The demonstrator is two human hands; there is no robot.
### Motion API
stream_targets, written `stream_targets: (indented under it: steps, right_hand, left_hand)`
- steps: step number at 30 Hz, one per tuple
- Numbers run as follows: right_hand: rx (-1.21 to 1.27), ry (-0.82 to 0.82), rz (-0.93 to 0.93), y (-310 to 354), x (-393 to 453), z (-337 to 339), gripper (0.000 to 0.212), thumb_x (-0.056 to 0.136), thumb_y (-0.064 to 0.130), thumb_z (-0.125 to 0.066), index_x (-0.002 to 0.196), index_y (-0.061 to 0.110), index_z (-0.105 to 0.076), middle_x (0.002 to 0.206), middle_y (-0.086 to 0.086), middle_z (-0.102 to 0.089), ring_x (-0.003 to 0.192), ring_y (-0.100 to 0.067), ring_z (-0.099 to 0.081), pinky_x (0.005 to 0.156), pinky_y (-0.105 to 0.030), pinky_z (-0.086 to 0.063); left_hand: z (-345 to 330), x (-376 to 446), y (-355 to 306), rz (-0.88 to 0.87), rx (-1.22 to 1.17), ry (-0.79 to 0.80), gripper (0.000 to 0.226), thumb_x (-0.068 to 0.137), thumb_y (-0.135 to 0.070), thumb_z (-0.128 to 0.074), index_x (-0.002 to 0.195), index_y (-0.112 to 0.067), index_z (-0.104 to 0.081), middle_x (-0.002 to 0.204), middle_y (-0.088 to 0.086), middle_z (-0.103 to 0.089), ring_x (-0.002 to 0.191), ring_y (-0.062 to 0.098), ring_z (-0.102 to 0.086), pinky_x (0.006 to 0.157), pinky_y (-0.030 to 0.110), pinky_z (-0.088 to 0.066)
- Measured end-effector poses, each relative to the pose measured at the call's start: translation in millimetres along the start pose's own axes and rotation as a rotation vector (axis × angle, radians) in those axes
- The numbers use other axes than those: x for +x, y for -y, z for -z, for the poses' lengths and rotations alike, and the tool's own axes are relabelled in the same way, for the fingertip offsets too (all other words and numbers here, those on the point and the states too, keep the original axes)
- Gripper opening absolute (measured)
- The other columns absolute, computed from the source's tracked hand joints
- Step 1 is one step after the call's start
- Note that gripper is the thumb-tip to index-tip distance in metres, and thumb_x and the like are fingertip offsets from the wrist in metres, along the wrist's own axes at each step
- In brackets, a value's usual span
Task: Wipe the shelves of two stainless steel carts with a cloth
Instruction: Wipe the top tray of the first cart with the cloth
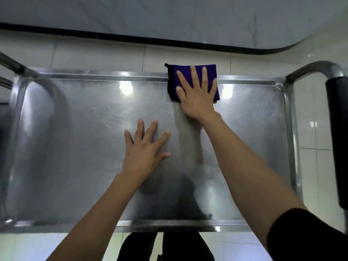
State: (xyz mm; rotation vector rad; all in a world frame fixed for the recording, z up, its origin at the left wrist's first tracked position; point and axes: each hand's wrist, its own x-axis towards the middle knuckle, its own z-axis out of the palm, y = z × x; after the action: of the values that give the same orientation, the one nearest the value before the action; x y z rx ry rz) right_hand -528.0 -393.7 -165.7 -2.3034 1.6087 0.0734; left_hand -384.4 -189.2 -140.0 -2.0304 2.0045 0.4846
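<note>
While the right hand (197, 95) pressed flat on the folded purple cloth (190, 72), its fingers lay straight and spread across the fabric, curled round nothing. That cloth sat under the right palm at the far rim of the cart's top shelf (75, 138), its far edge hanging just over the raised lip, a black tab showing at the corner left of the fingertips. Nearer the person and to the left of the cloth, the left hand (146, 149) rested on the bare steel, fingers splayed and relaxed, holding nothing. Bright ceiling-light reflections shone on the metal either side of the right hand. Beyond the right hand's little finger, at the shelf's end, rose the cart's tubular handle (318, 67) with a black grip (337, 138). A dark sleeve (305, 236) covered the right upper arm.
</note>
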Motion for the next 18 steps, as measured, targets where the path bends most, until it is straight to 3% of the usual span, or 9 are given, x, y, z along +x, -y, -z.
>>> stream_targets:
  steps: [7, 13, 18]
  right_hand:
    - [-0.005, 0.004, 0.014, 0, -27, -6, 0.057, 0.103, 0.056, -0.012, 0.157, 0.042, 0.0, 0.168, 0.002, 0.01, 0.152, -0.029, 0.02, 0.118, -0.059, 0.014]
    - [0.025, 0.034, -0.052, 15, -162, -29, 0.057, 0.103, 0.057, -0.012, 0.157, 0.044, 0.003, 0.167, 0.005, 0.013, 0.151, -0.024, 0.023, 0.119, -0.056, 0.014]
    - [-0.015, 0.055, -0.126, 33, -286, -58, 0.057, 0.103, 0.06, -0.008, 0.157, 0.044, 0.002, 0.168, 0.004, 0.012, 0.152, -0.024, 0.021, 0.121, -0.057, 0.009]
  left_hand:
    - [-8, 2, 3, 0.008, -0.074, -0.053, 0.071, 0.093, -0.074, -0.034, 0.155, -0.047, -0.014, 0.169, -0.002, 0.006, 0.152, 0.035, 0.017, 0.116, 0.07, -0.01]
    - [-17, -5, 9, -0.022, -0.157, -0.121, 0.071, 0.093, -0.071, -0.041, 0.155, -0.046, -0.018, 0.169, -0.004, -0.001, 0.153, 0.032, 0.013, 0.118, 0.068, -0.005]
    - [-24, -12, 33, -0.055, -0.361, -0.153, 0.06, 0.09, -0.051, -0.062, 0.147, -0.037, -0.045, 0.166, -0.004, -0.019, 0.154, 0.021, 0.001, 0.122, 0.059, -0.004]
